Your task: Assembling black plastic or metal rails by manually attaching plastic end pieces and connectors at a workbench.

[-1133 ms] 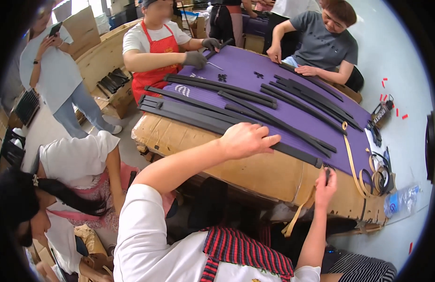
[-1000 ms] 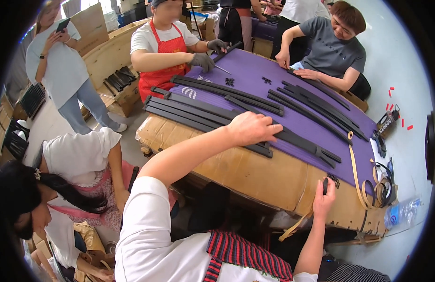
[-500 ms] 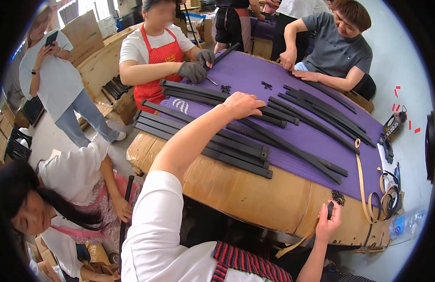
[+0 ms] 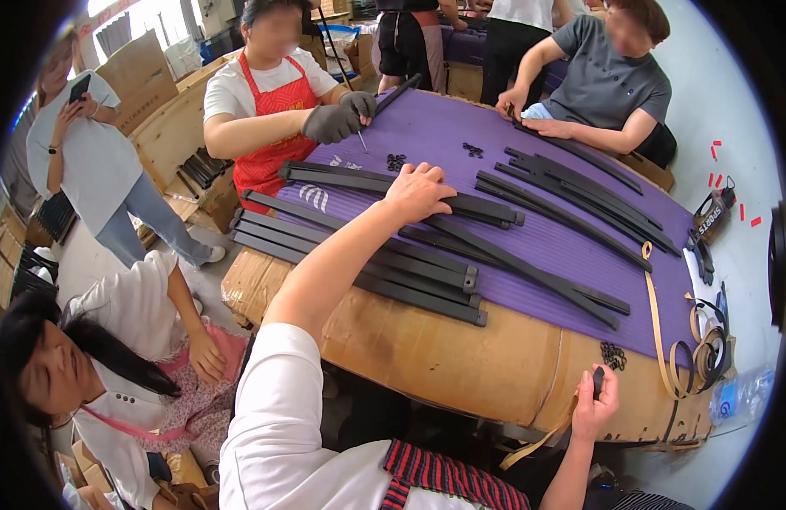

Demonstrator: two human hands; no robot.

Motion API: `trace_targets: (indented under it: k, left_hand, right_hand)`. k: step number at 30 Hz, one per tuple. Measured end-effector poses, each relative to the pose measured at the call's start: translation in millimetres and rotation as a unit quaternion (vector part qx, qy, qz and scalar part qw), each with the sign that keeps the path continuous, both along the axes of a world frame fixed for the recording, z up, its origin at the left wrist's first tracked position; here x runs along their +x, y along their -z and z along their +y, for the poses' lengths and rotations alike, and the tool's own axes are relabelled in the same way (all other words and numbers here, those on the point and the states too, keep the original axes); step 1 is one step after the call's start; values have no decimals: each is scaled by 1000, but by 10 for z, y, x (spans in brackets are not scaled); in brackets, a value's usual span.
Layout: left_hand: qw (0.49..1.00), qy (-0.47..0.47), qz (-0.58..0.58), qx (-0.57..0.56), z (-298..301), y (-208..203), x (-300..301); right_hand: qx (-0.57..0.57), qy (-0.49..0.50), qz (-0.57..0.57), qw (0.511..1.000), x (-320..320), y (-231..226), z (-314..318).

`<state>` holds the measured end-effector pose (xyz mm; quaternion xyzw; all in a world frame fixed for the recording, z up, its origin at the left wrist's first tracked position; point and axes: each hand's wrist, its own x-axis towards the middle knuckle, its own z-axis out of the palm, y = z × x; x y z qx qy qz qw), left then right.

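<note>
My left hand (image 4: 420, 194) reaches across the table, its fingers curled over a long black bar (image 4: 473, 204) in a small bundle on the purple mat. The bar's middle lies partly hidden beneath the hand. Low at the right, my right hand (image 4: 595, 401) is raised near the table's front edge, closed around a small black piece (image 4: 598, 382). A tan strap (image 4: 529, 449) hangs below that hand; whether the fingers hold it too I cannot tell. Just beyond the right hand lies a heap of small black rings (image 4: 613, 355).
More black bars (image 4: 359, 272) lie along the near side of the purple mat (image 4: 571, 293). Coiled straps (image 4: 706, 361), a plastic bottle (image 4: 737, 395) and a dark sports bottle (image 4: 714, 211) sit at right. Opposite, a gloved co-worker (image 4: 331, 123) uses a thin tool; another handles a bar.
My left hand and the bars under it have shifted slightly left, and the bar ends are more even. The view has tilted a little. My right hand keeps its hold.
</note>
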<state>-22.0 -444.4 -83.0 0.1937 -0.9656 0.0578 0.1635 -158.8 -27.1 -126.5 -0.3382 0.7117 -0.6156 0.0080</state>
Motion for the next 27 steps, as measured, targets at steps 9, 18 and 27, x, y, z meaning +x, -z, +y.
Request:
trace_targets:
  k: [9, 18, 27]
  left_hand:
    - [980, 181, 64, 54, 417, 13, 53]
    - [990, 112, 27, 77, 537, 33, 121]
    - [986, 94, 102, 98, 647, 111, 255]
  right_hand:
    - [-13, -13, -7, 1000, -17, 29, 16]
    - [-6, -19, 3, 1000, -42, 33, 3]
    - [-5, -7, 5, 1000, -23, 36, 1]
